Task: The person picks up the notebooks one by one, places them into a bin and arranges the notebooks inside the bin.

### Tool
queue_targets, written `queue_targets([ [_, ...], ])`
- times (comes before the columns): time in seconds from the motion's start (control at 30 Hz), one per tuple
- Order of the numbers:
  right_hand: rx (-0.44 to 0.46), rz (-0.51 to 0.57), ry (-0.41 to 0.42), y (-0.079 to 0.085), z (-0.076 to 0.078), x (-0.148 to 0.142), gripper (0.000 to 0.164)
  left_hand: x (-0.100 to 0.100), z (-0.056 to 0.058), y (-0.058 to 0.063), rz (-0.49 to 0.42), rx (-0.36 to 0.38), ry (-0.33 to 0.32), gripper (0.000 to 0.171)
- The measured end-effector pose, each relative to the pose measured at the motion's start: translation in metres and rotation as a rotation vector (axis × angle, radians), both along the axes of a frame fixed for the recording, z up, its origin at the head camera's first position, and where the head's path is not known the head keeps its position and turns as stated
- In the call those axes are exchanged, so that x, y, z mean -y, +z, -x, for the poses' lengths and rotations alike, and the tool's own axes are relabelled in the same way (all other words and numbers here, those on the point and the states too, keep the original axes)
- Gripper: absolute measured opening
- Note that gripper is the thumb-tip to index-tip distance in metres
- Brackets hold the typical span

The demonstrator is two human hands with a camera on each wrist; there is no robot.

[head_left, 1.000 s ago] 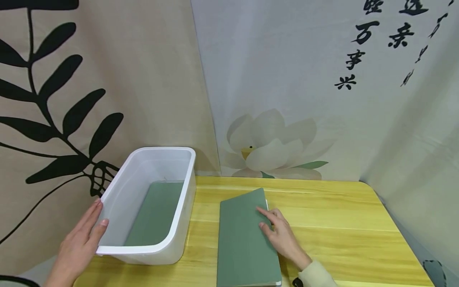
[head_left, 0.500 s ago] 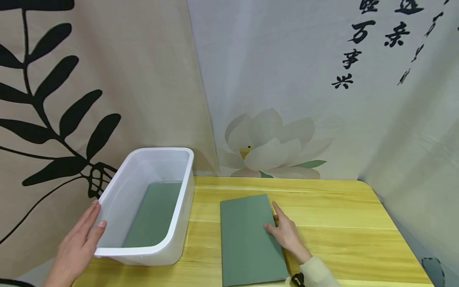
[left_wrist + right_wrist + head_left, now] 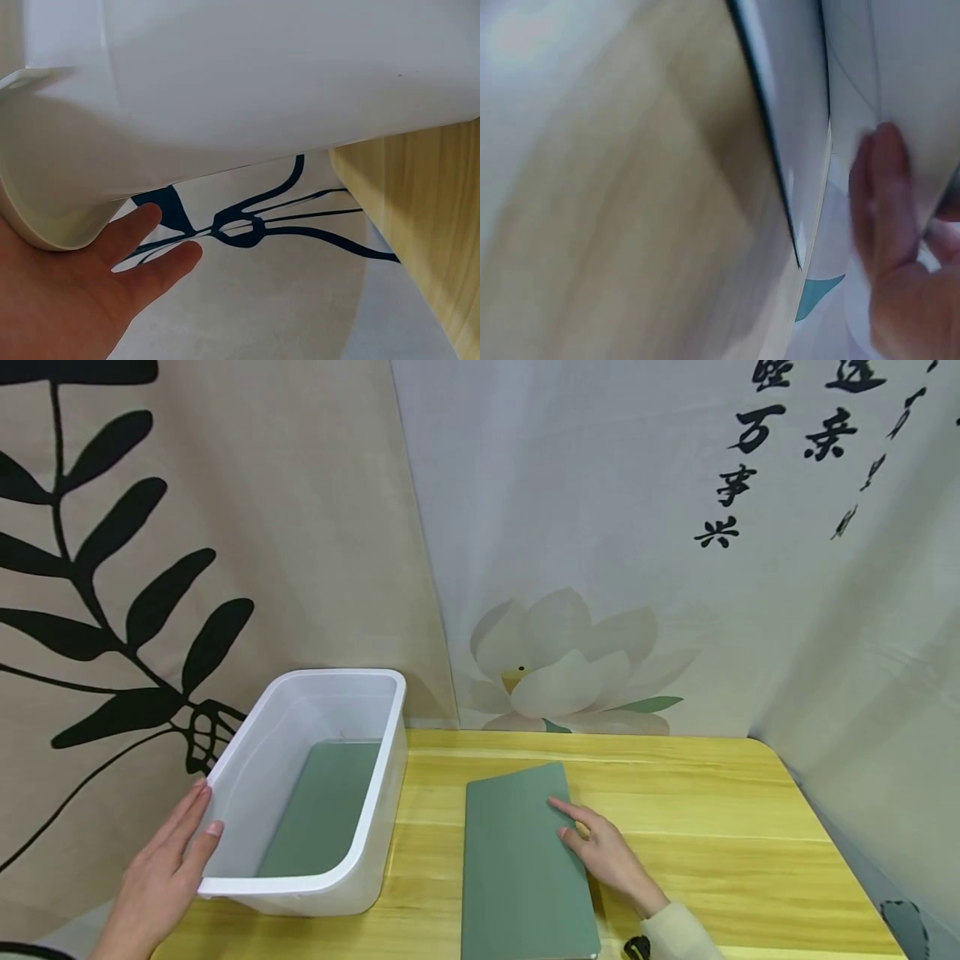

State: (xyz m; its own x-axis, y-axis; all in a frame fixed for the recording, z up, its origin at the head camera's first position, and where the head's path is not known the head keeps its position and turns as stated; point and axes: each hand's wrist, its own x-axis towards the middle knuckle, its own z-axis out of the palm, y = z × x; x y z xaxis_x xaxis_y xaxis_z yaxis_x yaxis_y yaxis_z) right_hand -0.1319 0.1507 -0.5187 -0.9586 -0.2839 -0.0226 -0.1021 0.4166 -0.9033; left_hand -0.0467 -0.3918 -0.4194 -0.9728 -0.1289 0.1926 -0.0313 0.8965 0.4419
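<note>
A green soft-cover notebook lies in front of me on the wooden table, its right side raised off the table top. My right hand grips that edge: index finger and thumb show on the cover, other fingers reach beneath. In the right wrist view, the right hand's fingers press against the pale underside. A white plastic bin stands on the left, with a flat green item of matching colour at its bottom. My left hand rests with straight fingers against the bin's near left rim.
The yellow wooden table extends right of the notebook, its far right corner rounded. Behind it hang a beige curtain with dark leaves and a pale curtain with a lotus and black writing. The bin overhangs the table's left edge.
The notebook's raised right side dropped and then lifted again, turning slightly. My right hand let its index finger off the cover, then put it back on. The left hand and bin stayed put.
</note>
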Motion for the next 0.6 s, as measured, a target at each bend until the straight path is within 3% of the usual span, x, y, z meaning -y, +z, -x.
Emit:
queue_targets([
  [0.23, 0.017, 0.161, -0.02, 0.008, -0.007, -0.006, 0.046, 0.0, 0.0, -0.001, 0.002, 0.016, -0.005, 0.062],
  [0.43, 0.074, 0.434, -0.106, 0.031, -0.014, -0.008, 0.048, -0.001, 0.0, -0.001, 0.02, 0.011, -0.003, 0.062],
  [0.6, 0.051, 0.585, -0.147, 0.055, -0.019, -0.002, 0.053, -0.001, -0.001, -0.002, 0.026, -0.01, -0.007, 0.062],
])
